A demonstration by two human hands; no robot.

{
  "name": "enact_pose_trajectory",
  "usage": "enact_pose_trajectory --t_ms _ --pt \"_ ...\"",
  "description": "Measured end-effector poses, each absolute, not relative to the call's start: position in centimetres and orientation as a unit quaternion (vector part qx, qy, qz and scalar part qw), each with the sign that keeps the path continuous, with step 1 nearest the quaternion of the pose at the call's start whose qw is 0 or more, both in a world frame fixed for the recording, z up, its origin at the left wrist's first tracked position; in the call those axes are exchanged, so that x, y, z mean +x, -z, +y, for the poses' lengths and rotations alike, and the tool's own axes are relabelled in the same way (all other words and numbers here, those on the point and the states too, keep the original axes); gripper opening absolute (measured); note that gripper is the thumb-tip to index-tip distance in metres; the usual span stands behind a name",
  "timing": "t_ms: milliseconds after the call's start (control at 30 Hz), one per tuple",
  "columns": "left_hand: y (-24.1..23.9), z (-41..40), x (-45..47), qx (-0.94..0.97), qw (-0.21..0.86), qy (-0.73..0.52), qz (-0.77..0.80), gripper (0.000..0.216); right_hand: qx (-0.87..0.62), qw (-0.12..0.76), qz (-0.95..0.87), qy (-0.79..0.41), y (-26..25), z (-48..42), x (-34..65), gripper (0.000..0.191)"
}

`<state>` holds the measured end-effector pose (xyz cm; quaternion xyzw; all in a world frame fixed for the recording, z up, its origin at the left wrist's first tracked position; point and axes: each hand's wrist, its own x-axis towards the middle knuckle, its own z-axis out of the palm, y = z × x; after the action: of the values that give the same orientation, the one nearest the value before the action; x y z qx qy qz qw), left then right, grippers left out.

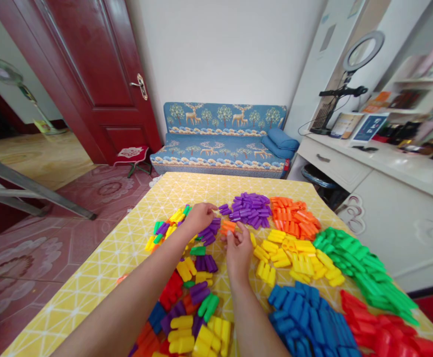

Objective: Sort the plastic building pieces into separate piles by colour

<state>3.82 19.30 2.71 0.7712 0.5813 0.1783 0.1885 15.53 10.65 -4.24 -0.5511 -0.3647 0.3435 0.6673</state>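
Observation:
My left hand (200, 216) reaches over a mixed heap of coloured plastic pegs (186, 292), its fingers curled and pinched around a purple piece (209, 232). Just right of it my right hand (238, 248) pinches an orange peg (228, 226). Sorted piles lie beyond and to the right: purple (251, 208), orange (293, 220), yellow (294, 255), green (361, 270), blue (305, 317) and red (387, 332). All rest on a table with a yellow patterned cloth (127, 243).
A blue patterned sofa (221, 141) stands behind the table against the wall. A red door (90, 74) is open at the left. At the right is a white desk (368, 168) with a ring light (363, 52).

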Motion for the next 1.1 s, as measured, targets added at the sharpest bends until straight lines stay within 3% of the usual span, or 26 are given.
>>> enact_pose_trajectory --t_ms 133,300,400,633,867,933,1100 --pt "-2.4 15.6 1.5 0.816 0.158 -0.146 0.536 0.033 -0.546 0.65 -0.401 -0.345 4.8 10.8 15.4 0.042" --pt "-2.6 12.8 1.3 0.829 0.078 -0.103 0.545 0.048 -0.564 0.63 -0.427 -0.321 5.2 10.9 15.5 0.037" --pt "-3.0 12.5 1.8 0.825 0.072 -0.086 0.553 0.041 -0.578 0.616 -0.449 -0.293 5.1 10.8 15.5 0.031" --pt "-2.6 12.7 1.5 0.823 0.101 -0.146 0.539 0.025 -0.584 0.603 -0.465 -0.28 4.5 10.5 15.5 0.027" --pt "-3.5 14.9 2.8 0.76 0.132 -0.246 0.587 0.03 -0.584 0.602 -0.469 -0.276 4.6 10.6 15.3 0.029" --pt "-3.7 16.4 3.8 0.752 0.2 -0.239 0.58 0.032 -0.587 0.603 -0.469 -0.267 4.6 10.5 15.3 0.028" --pt "-3.4 19.1 6.5 0.767 0.22 -0.208 0.565 0.036 -0.576 0.604 -0.475 -0.279 4.2 10.4 15.4 0.026"
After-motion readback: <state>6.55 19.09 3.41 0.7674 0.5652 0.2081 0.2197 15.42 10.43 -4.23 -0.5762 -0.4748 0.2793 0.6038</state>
